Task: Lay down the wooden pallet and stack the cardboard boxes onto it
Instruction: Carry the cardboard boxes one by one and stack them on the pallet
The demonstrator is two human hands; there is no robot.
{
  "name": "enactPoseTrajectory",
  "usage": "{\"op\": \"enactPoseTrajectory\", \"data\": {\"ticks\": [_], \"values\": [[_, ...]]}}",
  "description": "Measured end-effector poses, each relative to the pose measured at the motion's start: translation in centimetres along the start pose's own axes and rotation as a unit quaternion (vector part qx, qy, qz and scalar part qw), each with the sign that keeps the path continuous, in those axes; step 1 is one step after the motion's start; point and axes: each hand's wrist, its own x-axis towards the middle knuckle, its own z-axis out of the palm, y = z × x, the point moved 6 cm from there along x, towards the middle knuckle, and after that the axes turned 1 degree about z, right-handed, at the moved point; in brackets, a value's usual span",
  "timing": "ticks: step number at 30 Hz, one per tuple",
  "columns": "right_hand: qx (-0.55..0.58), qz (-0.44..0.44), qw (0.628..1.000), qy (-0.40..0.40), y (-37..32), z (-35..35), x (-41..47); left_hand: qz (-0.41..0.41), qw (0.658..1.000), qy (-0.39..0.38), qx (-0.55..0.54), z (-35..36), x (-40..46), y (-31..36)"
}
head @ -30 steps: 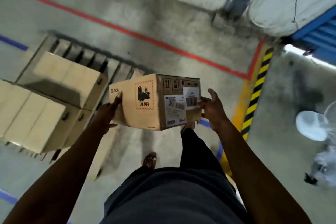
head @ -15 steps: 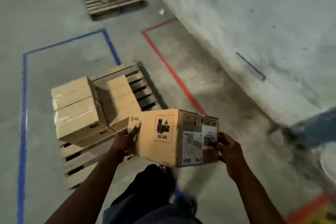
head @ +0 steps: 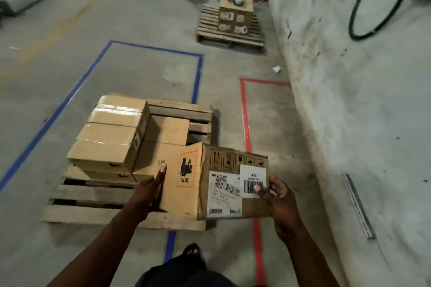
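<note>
- Fingers of the left hand point(head: 149, 190) lie flat against the left face of the carried cardboard box point(head: 214, 182); those of the right hand point(head: 275, 193) curl round its labelled right end, so the box is clamped between both hands.
- Compared with a second ago, the view has swung round: the wooden pallet point(head: 121, 216) now lies flat straight ahead, where before it sat off to the left.
- Stacked boxes point(head: 121, 137) fill its far left part, two layers high beside a lower row.
- Bare slats remain on the near side, and the carried box hangs above the pallet's near right corner, so setting it down looks to be next.
- Farther off, a second pallet point(head: 229, 35) carries another box.
</note>
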Motion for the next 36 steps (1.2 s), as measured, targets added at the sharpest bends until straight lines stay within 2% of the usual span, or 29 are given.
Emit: {"op": "enactPoseTrajectory", "data": {"ticks": [6, 11, 14, 17, 22, 26, 29, 32, 36], "values": [[-0.019, 0.013, 0.994, -0.106, -4.8, 0.3, 10.3, -0.002, 0.995, 0.058, -0.075, 4.2, 2.0, 3.3], [-0.042, 0.047, 0.974, -0.218, -7.2, 1.5, 20.3, -0.009, 0.987, 0.105, -0.124, 7.7, 3.8, 4.2], [-0.053, 0.050, 0.947, -0.313, -9.5, 2.8, 25.5, -0.021, 0.971, 0.144, -0.191, 11.0, 3.8, 4.8], [-0.060, 0.049, 0.923, -0.377, -11.9, 4.2, 29.9, 0.016, 0.947, 0.185, -0.262, 14.3, 3.0, 6.8], [-0.136, 0.062, 0.856, -0.494, -15.3, 10.1, 33.5, 0.055, 0.910, 0.259, -0.319, 14.9, 2.9, 7.8], [-0.228, 0.067, 0.843, -0.482, -15.7, 15.9, 34.7, 0.073, 0.882, 0.308, -0.350, 13.2, 4.3, 7.7], [-0.276, 0.070, 0.834, -0.473, -15.3, 19.9, 35.3, 0.080, 0.869, 0.310, -0.377, 11.5, 6.7, 7.2], [-0.272, 0.082, 0.849, -0.446, -14.4, 23.5, 36.3, 0.101, 0.863, 0.297, -0.396, 10.3, 9.3, 7.6], [-0.256, 0.079, 0.872, -0.409, -12.0, 26.3, 39.2, 0.057, 0.868, 0.287, -0.402, 9.5, 12.5, 7.0]]}}
